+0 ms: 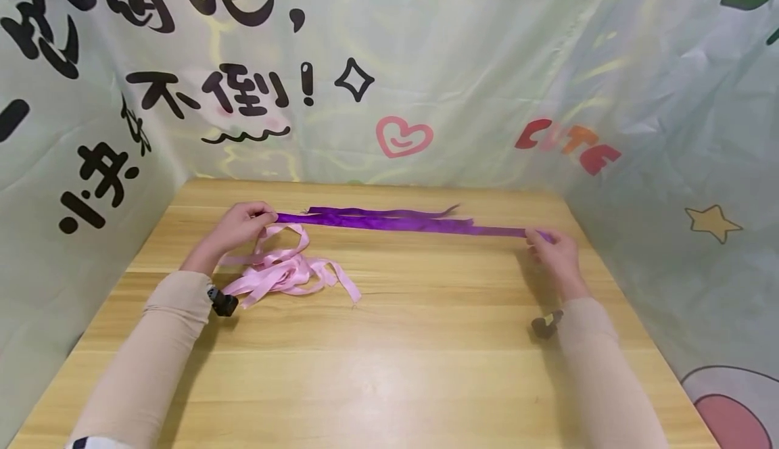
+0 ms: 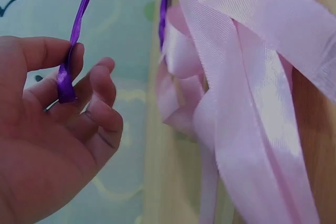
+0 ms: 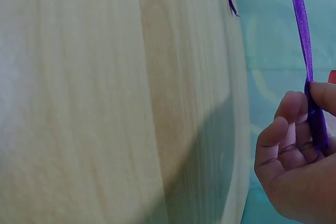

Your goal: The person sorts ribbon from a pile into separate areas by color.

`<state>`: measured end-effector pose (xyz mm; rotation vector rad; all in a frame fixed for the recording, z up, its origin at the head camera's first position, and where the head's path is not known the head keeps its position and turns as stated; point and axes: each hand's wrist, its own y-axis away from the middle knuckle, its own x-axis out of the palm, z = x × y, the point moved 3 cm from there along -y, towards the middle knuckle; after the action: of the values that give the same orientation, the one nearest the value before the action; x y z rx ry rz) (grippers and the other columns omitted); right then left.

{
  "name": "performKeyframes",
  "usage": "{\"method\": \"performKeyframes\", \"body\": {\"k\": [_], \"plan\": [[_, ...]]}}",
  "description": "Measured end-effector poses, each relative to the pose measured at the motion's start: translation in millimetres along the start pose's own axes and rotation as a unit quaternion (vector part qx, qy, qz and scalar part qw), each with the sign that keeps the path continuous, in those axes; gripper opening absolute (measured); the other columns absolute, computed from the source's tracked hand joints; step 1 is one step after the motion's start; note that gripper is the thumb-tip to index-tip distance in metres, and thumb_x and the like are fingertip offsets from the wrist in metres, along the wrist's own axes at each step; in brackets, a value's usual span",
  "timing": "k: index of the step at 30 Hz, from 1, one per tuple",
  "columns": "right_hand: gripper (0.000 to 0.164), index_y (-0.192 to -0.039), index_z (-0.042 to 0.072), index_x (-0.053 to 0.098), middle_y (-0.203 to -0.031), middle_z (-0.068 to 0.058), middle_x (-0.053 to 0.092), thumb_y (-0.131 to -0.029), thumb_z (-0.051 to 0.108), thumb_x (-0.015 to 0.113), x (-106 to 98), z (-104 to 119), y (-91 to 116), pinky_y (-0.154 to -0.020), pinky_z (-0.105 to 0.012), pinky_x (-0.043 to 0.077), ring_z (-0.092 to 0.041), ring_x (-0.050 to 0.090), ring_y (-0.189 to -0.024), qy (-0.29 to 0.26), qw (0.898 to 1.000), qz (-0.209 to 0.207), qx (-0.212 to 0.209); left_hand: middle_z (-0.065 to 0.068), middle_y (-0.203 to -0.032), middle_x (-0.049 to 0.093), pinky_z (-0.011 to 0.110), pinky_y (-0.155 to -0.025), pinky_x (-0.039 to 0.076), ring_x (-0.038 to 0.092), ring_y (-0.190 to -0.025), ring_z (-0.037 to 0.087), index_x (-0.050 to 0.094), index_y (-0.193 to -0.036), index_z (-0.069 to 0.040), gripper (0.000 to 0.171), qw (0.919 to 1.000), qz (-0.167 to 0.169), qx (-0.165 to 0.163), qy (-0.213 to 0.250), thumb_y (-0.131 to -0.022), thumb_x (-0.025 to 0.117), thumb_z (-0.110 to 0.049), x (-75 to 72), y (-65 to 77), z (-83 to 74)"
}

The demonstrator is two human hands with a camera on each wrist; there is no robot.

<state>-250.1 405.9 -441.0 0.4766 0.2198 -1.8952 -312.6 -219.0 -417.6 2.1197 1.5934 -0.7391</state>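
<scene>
A purple satin ribbon (image 1: 395,222) stretches nearly straight between the two hands near the back of the table. My left hand (image 1: 245,223) pinches one end between thumb and index finger; in the left wrist view a short tail of the ribbon (image 2: 65,85) hangs past the fingertips. At the other end my right hand (image 1: 556,256) pinches the ribbon (image 3: 303,30), its tail lying across the palm. Further purple lengths lie along the back of the table, overlapped by the taut one. Loose loops of pink ribbon (image 1: 282,274) are heaped beside my left wrist.
The wooden table (image 1: 389,368) is enclosed at the back and sides by a pale printed cloth (image 1: 462,50) with lettering, a heart and a star. Small black cameras (image 1: 224,302) sit on both wrists.
</scene>
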Motion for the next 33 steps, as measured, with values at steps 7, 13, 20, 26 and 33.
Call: {"method": "performKeyframes", "body": {"k": [7, 13, 20, 26, 33], "plan": [[0.050, -0.127, -0.004, 0.065, -0.078, 0.020, 0.067, -0.103, 0.040, 0.067, 9, 0, -8, -0.070, -0.017, 0.055, 0.000, 0.064, -0.074, 0.029, 1.000, 0.007, 0.008, 0.017, -0.087, 0.064, 0.038, -0.062, 0.055, 0.063, -0.066, 0.024, 0.060, -0.122, 0.006, 0.032, 0.9974, 0.035, -0.061, 0.018, -0.110, 0.051, -0.022, 8.3, -12.7, 14.7], [0.041, -0.117, -0.002, 0.067, -0.071, 0.016, 0.063, -0.103, 0.037, 0.066, 18, -2, -14, -0.066, -0.017, 0.051, -0.002, 0.059, -0.069, 0.045, 0.999, -0.001, 0.012, 0.019, -0.089, 0.064, 0.036, -0.056, 0.053, 0.060, -0.069, 0.024, 0.054, -0.120, 0.003, 0.029, 0.9948, 0.053, -0.082, 0.029, -0.112, 0.044, -0.023, 16.9, -18.4, 27.4], [0.048, -0.129, -0.009, 0.063, -0.069, 0.017, 0.066, -0.103, 0.031, 0.067, 26, -1, -16, -0.064, -0.019, 0.056, -0.001, 0.064, -0.064, 0.031, 0.999, 0.009, 0.006, 0.016, -0.093, 0.069, 0.031, -0.060, 0.051, 0.059, -0.071, 0.022, 0.052, -0.117, 0.002, 0.026, 0.9919, 0.058, -0.106, 0.040, -0.113, 0.041, -0.021, 21.4, -14.4, 33.2], [0.050, -0.134, -0.008, 0.062, -0.072, 0.014, 0.067, -0.104, 0.032, 0.067, 30, 1, -20, -0.063, -0.021, 0.056, -0.003, 0.063, -0.064, 0.060, 0.998, 0.019, 0.000, 0.006, -0.075, 0.063, 0.029, -0.056, 0.052, 0.059, -0.065, 0.017, 0.060, -0.107, 0.005, 0.029, 0.9922, 0.054, -0.112, -0.003, -0.111, 0.047, -0.021, 19.8, -16.0, 41.1], [0.048, -0.131, -0.008, 0.064, -0.082, -0.001, 0.072, -0.104, 0.032, 0.066, 34, 4, -24, -0.066, -0.022, 0.055, -0.008, 0.062, -0.070, 0.118, 0.992, 0.024, -0.024, 0.003, -0.070, 0.061, 0.030, -0.056, 0.052, 0.059, -0.060, 0.016, 0.062, -0.104, 0.002, 0.027, 0.9912, 0.025, -0.126, -0.033, -0.109, 0.049, -0.021, 19.5, -19.6, 44.4]]}}
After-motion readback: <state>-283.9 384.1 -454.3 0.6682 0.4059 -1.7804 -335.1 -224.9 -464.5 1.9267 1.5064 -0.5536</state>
